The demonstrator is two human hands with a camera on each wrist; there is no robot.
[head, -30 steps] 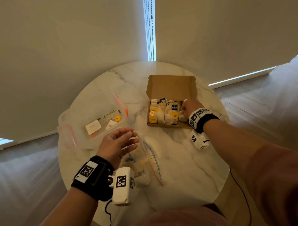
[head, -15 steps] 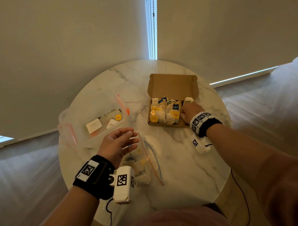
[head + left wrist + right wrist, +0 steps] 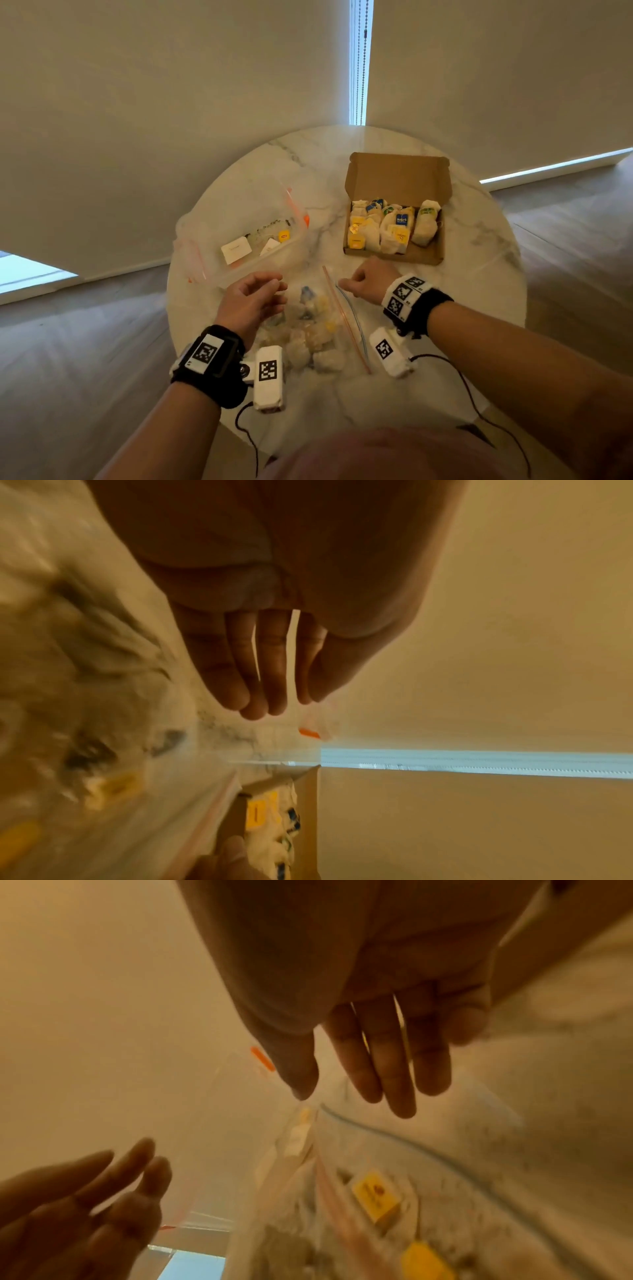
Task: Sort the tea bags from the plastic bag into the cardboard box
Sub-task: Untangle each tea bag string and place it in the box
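Observation:
A clear plastic bag (image 3: 346,318) with a red and blue zip edge lies on the near middle of the table, with several tea bags (image 3: 308,339) inside. The open cardboard box (image 3: 397,178) at the far right holds rows of tea bags (image 3: 394,226) with yellow, blue and green tags. My left hand (image 3: 253,298) hovers over the bag's left side with relaxed fingers and holds nothing. My right hand (image 3: 366,281) is empty at the bag's opening, just in front of the box, and its fingers (image 3: 394,1069) are straight in the right wrist view.
A second clear bag (image 3: 239,240) with an orange zip stands open at the left and holds a few paper tags. The round marble table (image 3: 472,274) ends close beyond the box, with blinds behind. Cables hang from both wrists at the near edge.
My right hand has left a tea bag in the box's right row and drawn back empty to the plastic bag's opening. My left hand has curled a little and stayed over the bag.

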